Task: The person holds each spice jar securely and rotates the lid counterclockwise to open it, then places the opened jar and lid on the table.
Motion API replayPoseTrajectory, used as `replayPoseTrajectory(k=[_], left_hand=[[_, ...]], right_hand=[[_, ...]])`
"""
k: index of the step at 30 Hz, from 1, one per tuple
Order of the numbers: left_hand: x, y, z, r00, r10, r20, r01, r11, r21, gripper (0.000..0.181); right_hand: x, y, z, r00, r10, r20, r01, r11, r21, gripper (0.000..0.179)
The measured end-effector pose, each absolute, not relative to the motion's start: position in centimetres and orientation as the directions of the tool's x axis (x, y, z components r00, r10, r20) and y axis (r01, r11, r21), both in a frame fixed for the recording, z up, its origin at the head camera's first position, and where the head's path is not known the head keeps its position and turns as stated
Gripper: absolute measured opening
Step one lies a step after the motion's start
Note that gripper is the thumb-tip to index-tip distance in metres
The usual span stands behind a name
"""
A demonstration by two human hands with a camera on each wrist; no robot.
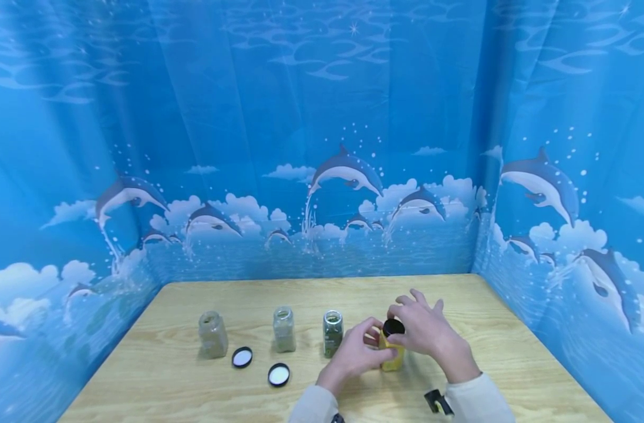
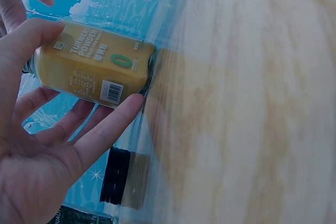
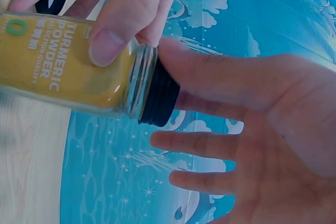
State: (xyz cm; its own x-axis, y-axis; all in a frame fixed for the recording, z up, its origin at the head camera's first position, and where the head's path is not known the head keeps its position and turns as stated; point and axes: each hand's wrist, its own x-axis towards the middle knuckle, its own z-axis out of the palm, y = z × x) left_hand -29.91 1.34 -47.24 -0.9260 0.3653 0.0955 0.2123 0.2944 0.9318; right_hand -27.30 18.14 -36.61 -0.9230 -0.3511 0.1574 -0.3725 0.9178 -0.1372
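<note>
A glass jar of yellow turmeric powder (image 1: 393, 359) stands upright on the table, its label readable in both wrist views. My left hand (image 1: 356, 351) grips the jar's body between thumb and fingers. On top sits a black lid (image 3: 160, 95), which my right hand (image 1: 427, 329) pinches with thumb and index finger at the rim. The other right fingers are spread away from the jar. Just left of my left hand, an uncapped jar of dark green contents (image 1: 333, 336) stands. Near it, in the left wrist view, a loose black lid (image 2: 115, 176) rests on the table.
Two more uncapped glass jars with pale contents, a middle one (image 1: 283, 330) and a far-left one (image 1: 213, 336), stand on the wooden table (image 1: 184, 393). Two black lids, one (image 1: 242, 357) and another (image 1: 278, 375), lie white inside up. A blue dolphin curtain (image 1: 322, 117) surrounds the table.
</note>
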Motion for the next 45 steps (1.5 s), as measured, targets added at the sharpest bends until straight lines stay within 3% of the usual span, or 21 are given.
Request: replayPoseTrajectory(k=[24,33,45], left_hand=[[-29.81,1.21,-47.22,-0.922,0.37,0.112,0.233,0.302,0.924,0.042],[-29.94,1.28,-47.25,-0.922,0.37,0.114,0.23,0.286,0.93,0.042],[-29.87,1.24,-47.26,-0.921,0.371,0.117,0.232,0.282,0.931,0.041]], right_hand=[[-27.09,18.22,-36.61,-0.916,-0.376,0.144,-0.398,0.898,-0.188,0.041],[-27.35,18.27,-36.49,-0.935,-0.324,0.144,-0.346,0.922,-0.175,0.029],[-27.22,18.23,-36.55,-0.915,-0.37,0.158,-0.394,0.905,-0.16,0.031]])
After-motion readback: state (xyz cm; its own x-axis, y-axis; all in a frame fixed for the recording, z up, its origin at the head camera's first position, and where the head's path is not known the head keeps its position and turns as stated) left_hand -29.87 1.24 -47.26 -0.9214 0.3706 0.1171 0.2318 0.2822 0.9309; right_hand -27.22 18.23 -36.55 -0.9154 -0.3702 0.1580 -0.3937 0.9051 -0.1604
